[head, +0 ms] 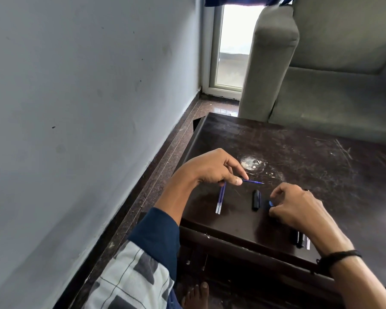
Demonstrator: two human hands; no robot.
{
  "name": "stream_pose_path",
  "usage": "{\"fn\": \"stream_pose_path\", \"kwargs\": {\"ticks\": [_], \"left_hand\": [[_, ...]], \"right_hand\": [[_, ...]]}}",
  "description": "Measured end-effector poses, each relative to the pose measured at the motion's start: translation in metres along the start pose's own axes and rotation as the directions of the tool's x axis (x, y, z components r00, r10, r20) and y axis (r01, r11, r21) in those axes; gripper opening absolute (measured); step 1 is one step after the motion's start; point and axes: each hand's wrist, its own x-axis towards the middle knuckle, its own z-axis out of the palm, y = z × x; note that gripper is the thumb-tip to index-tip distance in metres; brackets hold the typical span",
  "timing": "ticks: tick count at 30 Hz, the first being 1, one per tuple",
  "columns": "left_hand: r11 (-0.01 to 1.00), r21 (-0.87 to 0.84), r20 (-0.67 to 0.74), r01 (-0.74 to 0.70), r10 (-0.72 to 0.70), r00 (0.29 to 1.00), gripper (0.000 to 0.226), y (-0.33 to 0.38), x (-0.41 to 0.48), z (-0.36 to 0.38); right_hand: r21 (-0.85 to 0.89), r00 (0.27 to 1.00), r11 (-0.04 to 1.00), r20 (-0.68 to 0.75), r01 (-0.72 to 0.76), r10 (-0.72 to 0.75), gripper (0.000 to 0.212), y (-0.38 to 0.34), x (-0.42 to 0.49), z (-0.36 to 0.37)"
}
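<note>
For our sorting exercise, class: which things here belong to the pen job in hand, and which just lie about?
Belong to the job: blue refill pinched by the left hand; small blue piece pinched by the right hand; two refills, black pen part and black pens on the table.
Just lying about: grey sofa; window.

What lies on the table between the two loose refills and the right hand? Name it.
A short black pen piece lies on the table between the refills and the right hand, touching neither; the head view shows it.
</note>
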Motion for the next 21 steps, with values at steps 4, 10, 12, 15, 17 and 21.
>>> {"fn": "stream_pose_path", "kwargs": {"ticks": [4, 10, 12, 15, 17, 21], "left_hand": [[1.000, 0.003, 0.008, -0.002, 0.002, 1.000, 0.020, 0.000, 0.000, 0.000], [1.000, -0.019, -0.005, -0.008, 0.008, 1.000, 0.020, 0.002, -0.002, -0.002], [1.000, -0.024, -0.003, -0.009, 0.009, 1.000, 0.021, 0.001, -0.002, -0.002], [1.000, -0.027, -0.006, -0.007, 0.007, 1.000, 0.020, 0.001, -0.002, -0.002], [1.000, -0.027, -0.010, -0.009, 0.009, 1.000, 0.020, 0.000, -0.003, -0.003], [1.000, -0.026, -0.015, -0.013, 0.012, 1.000, 0.020, 0.001, -0.003, -0.002]], "right_hand": [[0.550, 1.000, 0.835, -0.005, -0.018, 0.024, 0.028, 0.003, 0.004, -0.007], [0.978, 0.996, 0.194, 0.059, -0.072, 0.071, 0.017, -0.011, -0.003, -0.012], [0.991, 0.990, 0.098, 0.074, -0.086, 0.116, 0.015, -0.012, -0.004, -0.009], [0.997, 0.987, 0.016, 0.072, -0.075, 0.146, 0.016, -0.012, -0.004, -0.006], [0.998, 0.985, -0.015, 0.060, -0.058, 0.163, 0.018, -0.012, -0.003, -0.005], [0.998, 0.987, -0.003, 0.061, -0.061, 0.150, 0.017, -0.014, -0.003, -0.002]]}}
